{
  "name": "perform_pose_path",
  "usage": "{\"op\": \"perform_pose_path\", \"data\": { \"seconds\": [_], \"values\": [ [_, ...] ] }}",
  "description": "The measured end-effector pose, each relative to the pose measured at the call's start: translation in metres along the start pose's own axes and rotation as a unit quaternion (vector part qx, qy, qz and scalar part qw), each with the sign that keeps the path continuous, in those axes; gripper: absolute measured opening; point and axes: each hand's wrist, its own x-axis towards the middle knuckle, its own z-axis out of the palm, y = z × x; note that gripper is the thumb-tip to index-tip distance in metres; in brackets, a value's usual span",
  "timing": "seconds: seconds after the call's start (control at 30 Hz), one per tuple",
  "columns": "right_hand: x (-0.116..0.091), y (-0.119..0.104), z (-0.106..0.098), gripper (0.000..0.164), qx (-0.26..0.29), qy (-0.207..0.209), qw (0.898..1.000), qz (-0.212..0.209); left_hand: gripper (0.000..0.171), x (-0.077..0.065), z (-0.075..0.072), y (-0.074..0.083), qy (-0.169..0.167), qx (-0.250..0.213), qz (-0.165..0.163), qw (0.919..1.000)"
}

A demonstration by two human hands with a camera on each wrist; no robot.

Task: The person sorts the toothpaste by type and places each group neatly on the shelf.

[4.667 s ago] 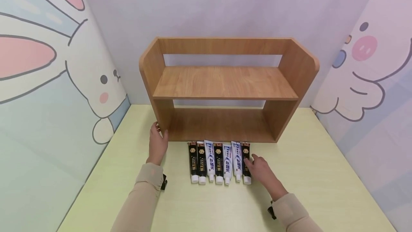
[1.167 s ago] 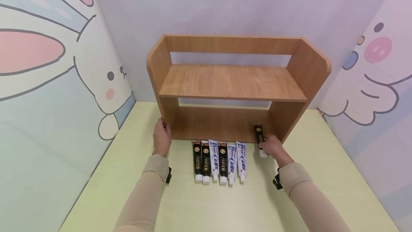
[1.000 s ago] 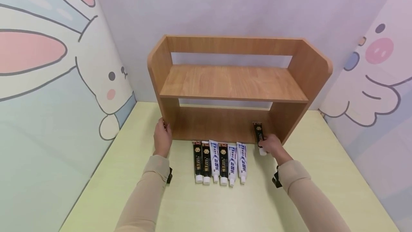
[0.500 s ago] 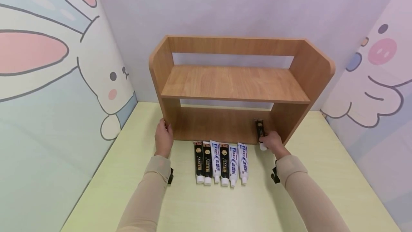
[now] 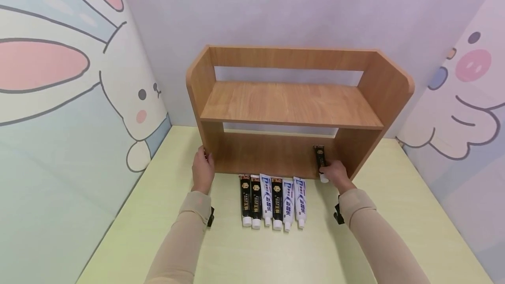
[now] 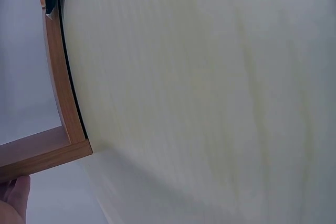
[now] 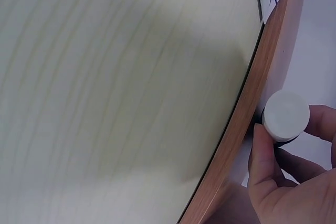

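Observation:
In the head view, my right hand (image 5: 337,173) holds a black toothpaste tube (image 5: 320,157) over the right end of the shelf's lower board. The tube's flat end points to the back. Its white cap (image 7: 286,115) faces the right wrist camera, with thumb and fingers around that end. My left hand (image 5: 203,171) touches the outer side of the wooden shelf (image 5: 292,102) near its lower front corner. In the left wrist view, the thumb meets the side panel (image 6: 47,157); the other fingers are mostly hidden. In front of the shelf lies a row of black toothpaste tubes (image 5: 256,200) and white toothpaste tubes (image 5: 300,200).
The shelf has two levels and stands on a pale yellow table (image 5: 252,257) against a lilac back wall (image 5: 292,3). Cartoon-printed walls flank it on the left and right. Its right side panel (image 5: 378,100) rises just beyond my right hand.
My right hand lifted the rightmost black toothpaste tube from the row and carried it right and back onto the lower shelf level. My left hand stays at the shelf's side. The view shifted slightly.

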Motion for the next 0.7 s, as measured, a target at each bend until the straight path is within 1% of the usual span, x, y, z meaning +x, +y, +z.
{"op": "perform_pose_path", "data": {
  "seconds": [0.2,0.43,0.7],
  "values": [
    [0.0024,0.002,0.0016,0.052,0.006,-0.003,1.0,0.004,0.034,-0.0006,0.0004,-0.0004,0.006,0.006,0.006,0.9999],
    [0.0057,0.0061,0.0021,0.051,0.011,-0.002,1.0,-0.012,0.034,0.0004,0.001,0.0002,0.007,-0.001,0.007,0.9999],
    [0.0079,0.0084,0.0046,0.053,0.024,-0.004,1.0,0.0,0.034,0.0004,0.0018,-0.0005,0.009,-0.003,0.012,0.9999]
  ]
}}
